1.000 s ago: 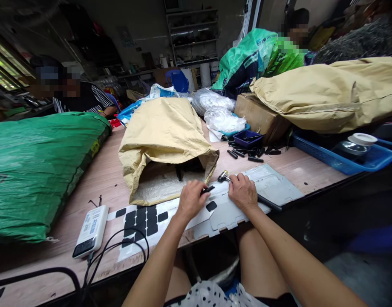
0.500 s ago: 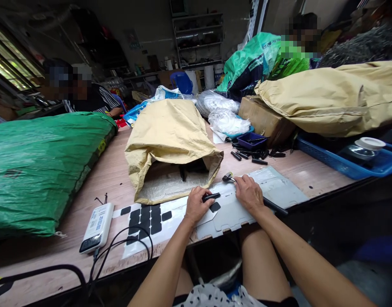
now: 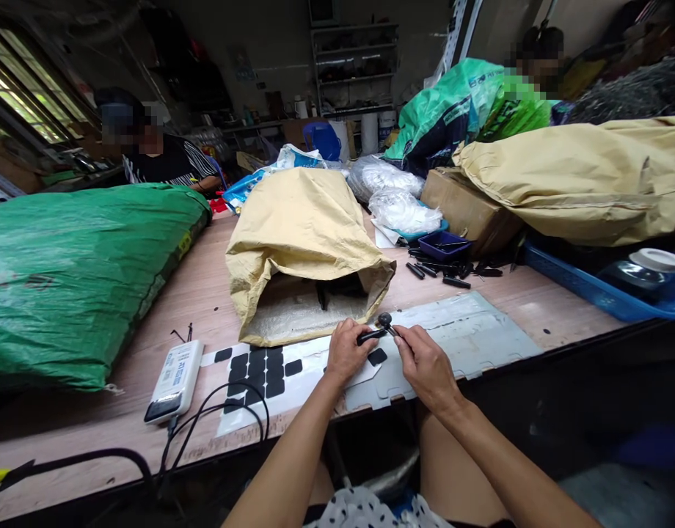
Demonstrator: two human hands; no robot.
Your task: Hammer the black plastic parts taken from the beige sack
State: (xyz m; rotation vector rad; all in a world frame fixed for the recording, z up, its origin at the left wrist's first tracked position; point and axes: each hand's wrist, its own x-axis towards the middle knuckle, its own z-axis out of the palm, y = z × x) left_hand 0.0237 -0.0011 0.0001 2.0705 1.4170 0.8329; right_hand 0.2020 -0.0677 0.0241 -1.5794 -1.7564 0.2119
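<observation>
My left hand (image 3: 348, 350) pinches a short black tube (image 3: 372, 336) that points right, over the grey board (image 3: 453, 326). Opposite it, my right hand (image 3: 428, 364) is wrapped around a small hammer, whose dark rounded head (image 3: 384, 320) and metal shaft show beyond the fingers; its handle is hidden by the hand. The hammer head is close to the tube's right end; whether they touch I cannot tell. Beneath my left hand lies a white sheet with black rounded stickers (image 3: 257, 374), and one loose black sticker (image 3: 377, 357) is near the fingers.
An open tan sack (image 3: 309, 220) lies just behind my hands, beside a green sack (image 3: 89, 279). A power bank (image 3: 175, 381) with cables sits left. Several black tubes (image 3: 455, 282) lie by a purple tray (image 3: 444, 246). A blue tray (image 3: 579, 282) stands right. Two people sit across.
My right hand has turned, bringing the hammer head to the tube's end; its black handle no longer shows behind the hand. The view has shifted slightly.
</observation>
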